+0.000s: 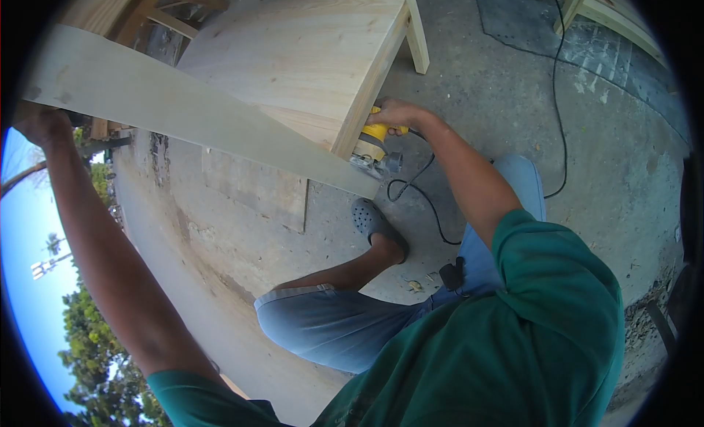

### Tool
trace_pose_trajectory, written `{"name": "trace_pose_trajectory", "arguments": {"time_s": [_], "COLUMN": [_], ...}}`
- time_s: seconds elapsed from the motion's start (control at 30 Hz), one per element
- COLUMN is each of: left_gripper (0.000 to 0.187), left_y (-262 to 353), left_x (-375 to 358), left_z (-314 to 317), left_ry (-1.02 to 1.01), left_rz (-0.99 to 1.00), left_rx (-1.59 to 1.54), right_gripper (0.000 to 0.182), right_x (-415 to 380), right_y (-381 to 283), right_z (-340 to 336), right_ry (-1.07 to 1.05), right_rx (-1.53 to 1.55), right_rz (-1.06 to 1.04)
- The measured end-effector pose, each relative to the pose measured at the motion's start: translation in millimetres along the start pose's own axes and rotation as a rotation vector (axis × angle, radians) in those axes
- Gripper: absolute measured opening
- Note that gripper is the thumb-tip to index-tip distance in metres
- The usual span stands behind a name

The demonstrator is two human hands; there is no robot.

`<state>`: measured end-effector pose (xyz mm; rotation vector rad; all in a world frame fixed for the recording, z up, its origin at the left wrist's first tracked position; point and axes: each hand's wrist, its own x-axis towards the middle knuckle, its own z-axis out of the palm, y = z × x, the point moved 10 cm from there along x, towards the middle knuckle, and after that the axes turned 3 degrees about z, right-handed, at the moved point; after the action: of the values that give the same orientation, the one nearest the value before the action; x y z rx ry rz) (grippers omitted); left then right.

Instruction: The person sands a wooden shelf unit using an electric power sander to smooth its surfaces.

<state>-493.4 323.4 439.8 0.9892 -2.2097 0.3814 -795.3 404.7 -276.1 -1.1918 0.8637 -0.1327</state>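
My right hand [392,117] is closed round the yellow body of a power tool [372,142], beside the edge of a pale wooden panel [293,53]. The tool's metal base touches or nearly touches a long grey-white board [183,104], which lies slantwise across the panel's near side. At the far left, my left hand [45,126] is closed at the long board's lower edge; its fingers are partly hidden, and whether they grip the board is hard to see. A black cord [422,183] runs from the tool to the floor.
Wooden legs [416,34] stand behind the panel. Another wooden frame [620,23] is at the upper right, near a second stretch of black cord [561,119]. A flat sheet [257,188] lies on the concrete floor [477,82]. My grey clog [374,220] is below the board's end.
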Motion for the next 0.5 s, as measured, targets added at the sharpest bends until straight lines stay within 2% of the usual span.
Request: {"name": "trace_pose_trajectory", "arguments": {"time_s": [0.07, 0.27, 0.37, 0.5], "left_gripper": [0.027, 0.024, 0.023, 0.022], "left_y": [-7, 8, 15, 25], "left_x": [-3, -13, -11, -8], "left_z": [-1, 8, 12, 19], "left_ry": [0.013, 0.097, 0.119, 0.132], "left_rz": [0.003, 0.043, 0.061, 0.081], "left_rx": [0.050, 0.143, 0.174, 0.204], "right_gripper": [0.042, 0.051, 0.062, 0.094], "right_x": [19, 31, 21, 23], "right_y": [-6, 1, 23, 51], "right_z": [6, 11, 10, 23], "right_ry": [-0.040, -0.063, -0.020, -0.058], "right_rx": [-0.008, -0.030, -0.079, -0.106], "right_rz": [-0.031, -0.038, 0.079, 0.118]}}
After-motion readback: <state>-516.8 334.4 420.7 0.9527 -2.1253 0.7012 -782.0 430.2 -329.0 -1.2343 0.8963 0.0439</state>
